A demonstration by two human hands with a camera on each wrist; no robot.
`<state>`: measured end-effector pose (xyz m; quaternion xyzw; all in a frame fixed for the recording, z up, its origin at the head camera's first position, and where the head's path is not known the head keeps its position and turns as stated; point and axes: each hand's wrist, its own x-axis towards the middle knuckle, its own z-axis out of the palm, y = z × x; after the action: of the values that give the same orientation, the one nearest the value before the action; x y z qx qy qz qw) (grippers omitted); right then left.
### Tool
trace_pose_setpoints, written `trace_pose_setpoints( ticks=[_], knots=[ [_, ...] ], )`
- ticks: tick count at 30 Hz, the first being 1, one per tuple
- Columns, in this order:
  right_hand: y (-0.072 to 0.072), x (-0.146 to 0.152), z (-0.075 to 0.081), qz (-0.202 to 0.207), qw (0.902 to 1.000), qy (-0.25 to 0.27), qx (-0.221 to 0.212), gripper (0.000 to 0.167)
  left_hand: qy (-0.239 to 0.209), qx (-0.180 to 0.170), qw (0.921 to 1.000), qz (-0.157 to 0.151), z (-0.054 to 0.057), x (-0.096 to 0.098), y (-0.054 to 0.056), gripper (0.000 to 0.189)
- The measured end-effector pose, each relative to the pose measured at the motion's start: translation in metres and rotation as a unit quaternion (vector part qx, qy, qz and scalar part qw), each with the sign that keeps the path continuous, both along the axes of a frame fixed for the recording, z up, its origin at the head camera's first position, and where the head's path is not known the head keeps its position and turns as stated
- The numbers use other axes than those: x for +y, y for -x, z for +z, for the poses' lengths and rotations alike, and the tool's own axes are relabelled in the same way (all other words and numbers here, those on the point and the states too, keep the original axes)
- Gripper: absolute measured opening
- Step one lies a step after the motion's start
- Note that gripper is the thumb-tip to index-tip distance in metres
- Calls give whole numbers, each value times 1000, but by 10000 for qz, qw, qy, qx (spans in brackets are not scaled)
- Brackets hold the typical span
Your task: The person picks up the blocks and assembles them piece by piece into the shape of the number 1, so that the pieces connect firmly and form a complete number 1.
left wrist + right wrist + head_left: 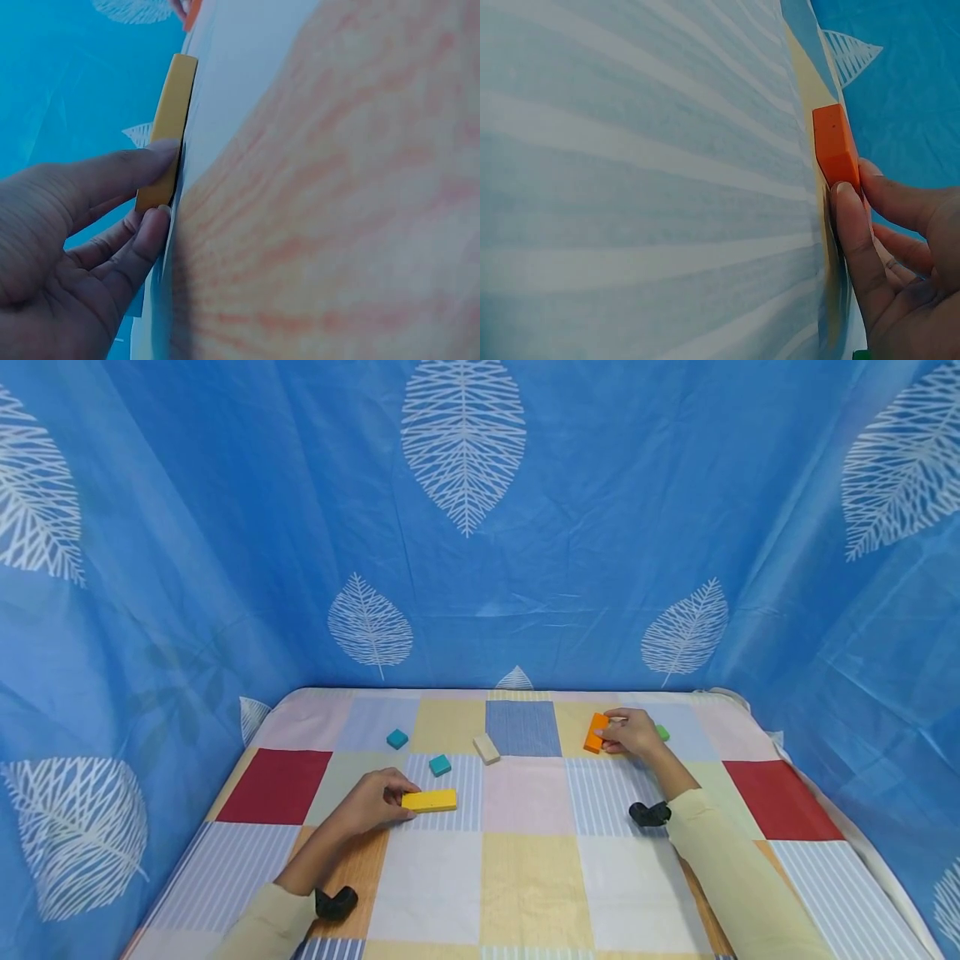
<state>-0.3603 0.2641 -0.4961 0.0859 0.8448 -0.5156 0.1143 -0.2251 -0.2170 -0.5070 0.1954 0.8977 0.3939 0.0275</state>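
Your left hand (pixel 375 802) pinches one end of a yellow block (pixel 433 801) between thumb and fingers, leaving most of its length sticking out. It is a long, straight-edged bar with smooth flat faces—bright in the head view, a duller amber from the left wrist. It sits over a pale striped patch of the patchwork cloth (pixel 528 877), nearly crosswise before you; whether it touches the cloth, you cannot tell.

Your right hand (pixel 632 732) holds an orange block (pixel 593 735) from its right side, fingertips close together on it. This one is vivid, plain and oblong—the right wrist view shows a tiny dark speck on its end face. It is at the far part of the table, tilted a little rightward at its far end.

Between your hands lies a cream block (pixel 487 749), with a teal block (pixel 440 765) just beyond the yellow one. A green block (pixel 662 732) shows just beside your right hand.
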Motion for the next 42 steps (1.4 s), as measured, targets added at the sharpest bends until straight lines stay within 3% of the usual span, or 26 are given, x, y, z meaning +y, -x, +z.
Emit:
trace_pose_setpoints(
  ticks=[6, 21, 28, 42],
  knots=[
    [-4, -1, 3, 51, 10000, -78, -25, 59, -49, -79, 9999, -89, 1, 7, -4, 31],
    [-12, -6, -1, 220, 9997, 53, 34, 57, -404, -181, 9968, -670, 3, 29, -10, 31],
    [-20, -11, -1, 379, 9991, -2, 193, 56, -334, -289, 9960, -771, 5, 42, -12, 30],
    [-31, -13, -7, 473, 9974, 454, 299, 53, -500, -343, 9926, -1048, 0, 59, -14, 29]
  ],
)
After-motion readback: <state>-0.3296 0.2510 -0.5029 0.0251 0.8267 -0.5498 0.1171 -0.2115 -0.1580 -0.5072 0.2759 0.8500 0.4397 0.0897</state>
